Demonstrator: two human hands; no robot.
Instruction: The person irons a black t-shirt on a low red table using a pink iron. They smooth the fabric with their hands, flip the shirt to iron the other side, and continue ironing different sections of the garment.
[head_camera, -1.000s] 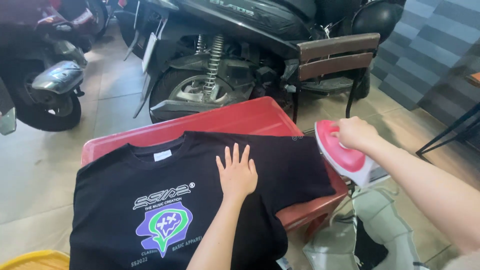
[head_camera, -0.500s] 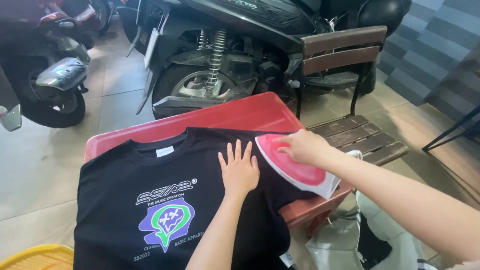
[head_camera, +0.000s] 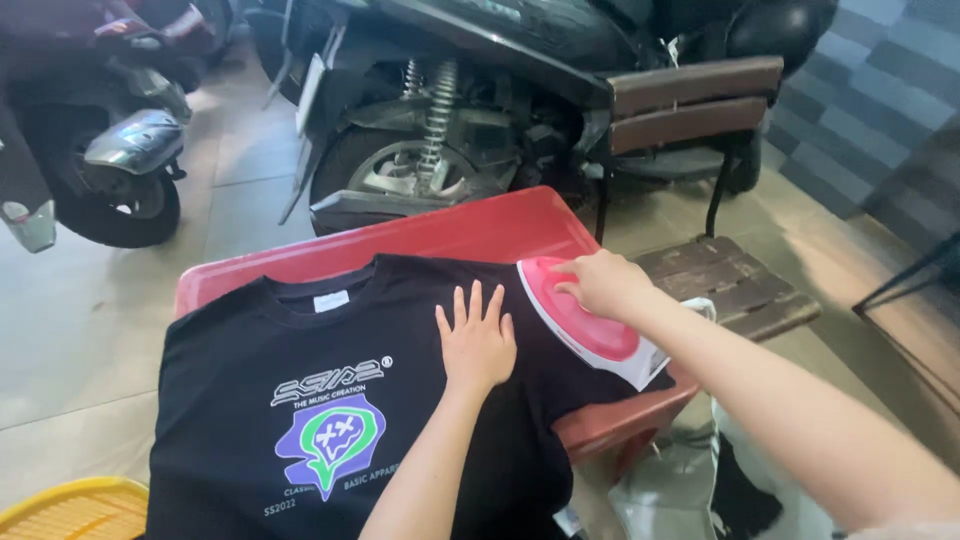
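Ironing step: left hand (head_camera: 477, 343) flat, open on black tee (head_camera: 330, 400); right hand (head_camera: 602, 283) gripping pink iron (head_camera: 590, 325) on sleeve. Next prob needs slow glide, fingers clear.

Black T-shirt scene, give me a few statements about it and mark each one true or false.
1. The left hand lies flat with spread fingers on the black T-shirt. True.
2. The right hand grips a pink and white iron that sits on the shirt's sleeve area. True.
3. The shirt is spread over a blue table. False: it lies on a red surface.
4. The shirt's printed graphic faces down. False: the green and purple print faces up.
5. A wooden slatted chair stands beyond the red surface, in front of a scooter. True.
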